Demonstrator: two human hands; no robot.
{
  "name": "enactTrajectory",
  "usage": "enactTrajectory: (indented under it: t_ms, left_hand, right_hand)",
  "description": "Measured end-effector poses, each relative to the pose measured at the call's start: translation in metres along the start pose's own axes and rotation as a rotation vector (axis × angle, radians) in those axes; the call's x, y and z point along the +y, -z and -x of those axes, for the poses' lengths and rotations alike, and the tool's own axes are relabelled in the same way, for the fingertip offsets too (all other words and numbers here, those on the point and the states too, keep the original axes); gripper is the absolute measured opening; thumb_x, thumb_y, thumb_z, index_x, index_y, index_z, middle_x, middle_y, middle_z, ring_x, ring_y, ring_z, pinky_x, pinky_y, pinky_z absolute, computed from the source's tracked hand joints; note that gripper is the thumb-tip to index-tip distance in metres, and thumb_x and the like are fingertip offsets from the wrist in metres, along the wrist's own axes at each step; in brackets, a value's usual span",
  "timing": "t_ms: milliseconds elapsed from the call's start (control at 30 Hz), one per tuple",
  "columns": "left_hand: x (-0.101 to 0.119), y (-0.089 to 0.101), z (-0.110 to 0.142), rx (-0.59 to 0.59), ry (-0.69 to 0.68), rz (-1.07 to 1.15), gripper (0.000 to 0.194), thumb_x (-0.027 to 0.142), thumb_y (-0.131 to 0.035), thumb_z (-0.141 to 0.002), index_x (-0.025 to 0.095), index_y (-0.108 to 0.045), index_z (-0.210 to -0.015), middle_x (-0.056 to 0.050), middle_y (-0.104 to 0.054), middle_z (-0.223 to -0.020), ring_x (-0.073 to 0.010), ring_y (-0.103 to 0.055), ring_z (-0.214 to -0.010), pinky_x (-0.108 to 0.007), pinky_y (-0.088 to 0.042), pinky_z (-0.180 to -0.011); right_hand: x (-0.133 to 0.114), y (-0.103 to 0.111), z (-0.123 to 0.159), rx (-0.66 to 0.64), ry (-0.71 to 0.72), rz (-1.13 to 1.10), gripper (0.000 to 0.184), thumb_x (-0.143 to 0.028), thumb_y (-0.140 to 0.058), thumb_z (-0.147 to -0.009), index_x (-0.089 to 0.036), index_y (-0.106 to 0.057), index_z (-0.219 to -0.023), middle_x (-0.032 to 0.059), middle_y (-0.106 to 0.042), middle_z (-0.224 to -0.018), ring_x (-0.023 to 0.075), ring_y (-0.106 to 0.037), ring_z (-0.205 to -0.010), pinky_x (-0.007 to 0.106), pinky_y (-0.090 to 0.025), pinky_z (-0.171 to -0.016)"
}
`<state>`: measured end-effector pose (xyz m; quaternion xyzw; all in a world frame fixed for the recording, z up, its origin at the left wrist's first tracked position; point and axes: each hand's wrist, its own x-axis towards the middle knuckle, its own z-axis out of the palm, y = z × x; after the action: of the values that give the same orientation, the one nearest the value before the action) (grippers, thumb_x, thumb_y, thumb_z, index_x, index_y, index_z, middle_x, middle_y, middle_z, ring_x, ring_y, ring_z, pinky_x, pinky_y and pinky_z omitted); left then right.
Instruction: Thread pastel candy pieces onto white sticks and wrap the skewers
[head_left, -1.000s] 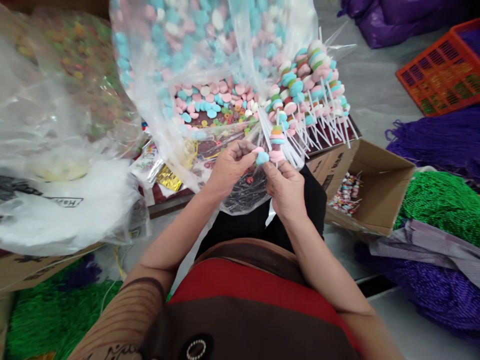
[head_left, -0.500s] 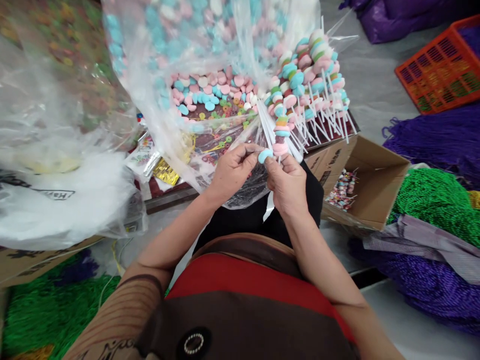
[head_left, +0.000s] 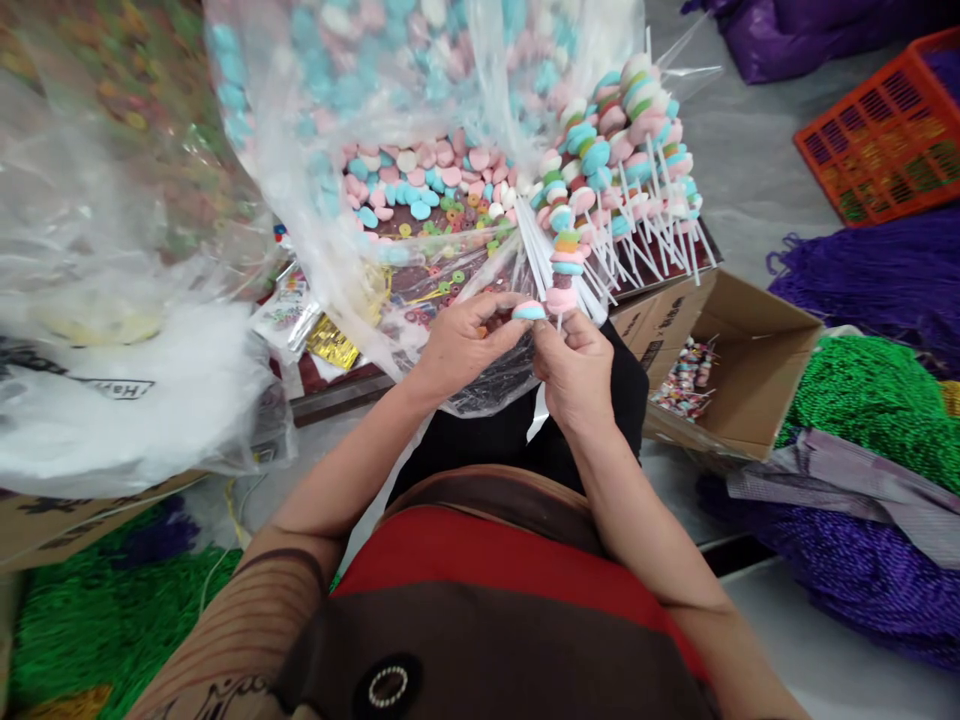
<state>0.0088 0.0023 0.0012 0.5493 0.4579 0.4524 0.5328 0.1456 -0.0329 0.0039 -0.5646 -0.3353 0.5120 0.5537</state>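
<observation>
Thin white stick (head_left: 559,322): mostly hidden by the right hand (head_left: 576,372)
Tiny bright bits (head_left: 686,382) in the brown cardboard box (head_left: 757,370): too small to tell
Black letters (head_left: 124,388) on the white plastic bag (head_left: 142,435): too blurry to read
Orange plastic basket (head_left: 881,130): cut off on the right
Shiny purple bag (head_left: 776,38): cut off at the top

The candy skewer (head_left: 568,268) is standing roughly upright, its white stick protruding below stacked pink, blue, dark, orange and green pieces. The loose candy piece (head_left: 529,312), a rounded disc, is lying nearly edge-on beside the lowest pink piece, showing pink above blue.
</observation>
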Motion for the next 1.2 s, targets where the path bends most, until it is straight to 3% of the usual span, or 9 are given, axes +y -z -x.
enactTrajectory:
  t_ms: [100,267,400,533,733,967,1067,1200]
  left_hand:
    - [0.001,-0.002,-0.001,0.047,-0.037,-0.048,0.019,0.037,-0.082,-0.081,0.022,-0.081,-0.093,0.002,-0.074,-0.078,-0.0086,-0.059,-0.064,-0.022,-0.05,-0.063]
    - [-0.004,0.001,-0.014,0.172,0.053,0.166,0.023,0.042,-0.083,-0.083,0.021,-0.076,-0.09,0.002,-0.075,-0.08,-0.0097,-0.067,-0.071,-0.023,-0.054,-0.068]
    - [-0.007,0.006,-0.022,0.077,0.164,0.335,0.033,0.047,-0.088,-0.078,0.021,-0.075,-0.092,-0.001,-0.077,-0.086,-0.0134,-0.072,-0.076,-0.025,-0.057,-0.066]
    - [-0.01,0.007,-0.022,0.024,0.171,0.411,0.04,0.054,-0.09,-0.075,0.022,-0.074,-0.092,0.0,-0.075,-0.084,-0.0142,-0.073,-0.077,-0.028,-0.059,-0.068]
    - [-0.009,0.003,-0.018,0.069,0.076,0.33,0.045,0.059,-0.091,-0.072,0.023,-0.075,-0.094,0.001,-0.075,-0.081,-0.0116,-0.066,-0.068,-0.028,-0.054,-0.066]
    - [-0.001,0.004,-0.007,0.222,-0.133,-0.079,0.033,0.052,-0.086,-0.081,0.025,-0.077,-0.098,-0.001,-0.08,-0.093,-0.0161,-0.072,-0.088,-0.03,-0.057,-0.086]
    - [-0.001,0.002,-0.007,0.253,-0.133,-0.037,0.032,0.053,-0.084,-0.083,0.027,-0.076,-0.098,0.001,-0.078,-0.09,-0.0152,-0.072,-0.085,-0.029,-0.057,-0.081]
    - [0.001,0.001,-0.009,0.203,-0.084,0.097,0.028,0.052,-0.082,-0.085,0.028,-0.075,-0.097,0.003,-0.077,-0.086,-0.0129,-0.07,-0.079,-0.028,-0.057,-0.076]
  right_hand:
    - [-0.002,0.003,0.001,-0.019,0.02,0.064,0.032,-0.05,-0.074,-0.085,-0.023,-0.069,-0.102,-0.008,-0.037,-0.063,0.0088,-0.028,-0.052,0.026,-0.023,-0.048]
    - [-0.015,0.025,0.023,-0.141,0.025,0.096,0.035,-0.055,-0.062,-0.099,-0.021,-0.071,-0.103,-0.0074,-0.043,-0.058,0.0089,-0.029,-0.049,0.026,-0.023,-0.047]
    - [-0.016,0.04,0.046,-0.254,0.013,0.273,0.042,-0.057,-0.058,-0.102,-0.019,-0.073,-0.095,-0.0072,-0.044,-0.05,0.0093,-0.033,-0.046,0.025,-0.026,-0.047]
    - [-0.01,0.041,0.051,-0.276,0.016,0.347,0.044,-0.059,-0.057,-0.1,-0.019,-0.073,-0.093,-0.0073,-0.042,-0.05,0.0093,-0.036,-0.045,0.025,-0.029,-0.048]
    - [-0.004,0.047,0.047,-0.237,0.034,0.397,0.04,-0.056,-0.059,-0.1,-0.021,-0.07,-0.086,-0.0063,-0.037,-0.055,0.0093,-0.033,-0.049,0.024,-0.027,-0.048]
    - [-0.013,0.046,0.059,-0.206,-0.042,0.353,0.04,-0.055,-0.057,-0.101,-0.019,-0.071,-0.092,-0.0068,-0.035,-0.056,0.0092,-0.031,-0.049,0.025,-0.024,-0.046]
    - [-0.015,0.042,0.063,-0.221,-0.055,0.351,0.041,-0.056,-0.057,-0.1,-0.019,-0.072,-0.093,-0.0067,-0.034,-0.056,0.0093,-0.031,-0.05,0.025,-0.024,-0.046]
    - [-0.015,0.04,0.061,-0.227,-0.051,0.352,0.042,-0.059,-0.057,-0.099,-0.02,-0.071,-0.09,-0.0066,-0.034,-0.056,0.0094,-0.032,-0.051,0.024,-0.025,-0.047]
